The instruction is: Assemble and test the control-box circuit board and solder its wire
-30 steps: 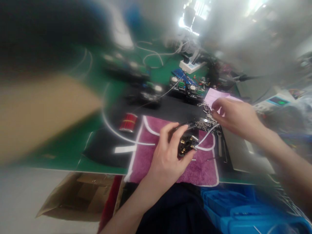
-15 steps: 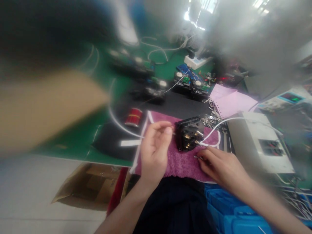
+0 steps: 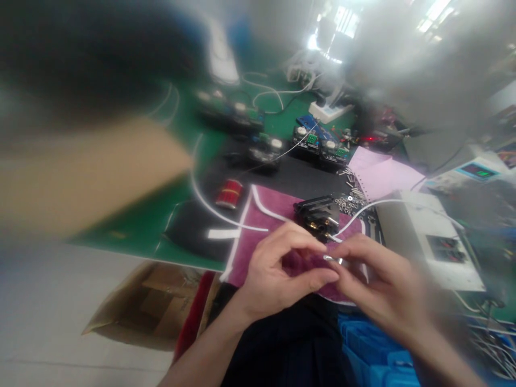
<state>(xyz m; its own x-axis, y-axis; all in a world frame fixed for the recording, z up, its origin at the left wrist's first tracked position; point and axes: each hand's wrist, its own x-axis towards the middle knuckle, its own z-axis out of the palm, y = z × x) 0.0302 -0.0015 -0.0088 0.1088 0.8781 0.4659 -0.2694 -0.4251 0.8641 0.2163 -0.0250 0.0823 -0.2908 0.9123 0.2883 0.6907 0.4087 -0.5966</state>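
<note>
nearest the viewer, blue plastic bins (image 3: pixel 365 344) are sitting below the bench edge, with a cardboard box (image 3: pixel 133 309) lying on the floor to the left. above them, the left hand (image 3: pixel 278 271) and right hand (image 3: pixel 377 287) are meeting fingertip to fingertip over a purple towel (image 3: pixel 258 236). the right hand is pinching a small silvery part (image 3: pixel 336 260). the left thumb and forefinger are drawn narrow and touching it, though blur is hiding whether they are gripping it. just beyond, a black connector block (image 3: pixel 320 214) with brass terminals is resting on the towel, untouched, a white wire (image 3: pixel 374 203) running from it. loose screws (image 3: pixel 349 200) are lying beside a white instrument box (image 3: pixel 427 242) and pink paper (image 3: pixel 381 174). a red spool (image 3: pixel 229 193) is lying left, circuit modules (image 3: pixel 322 146) farther back.
</note>
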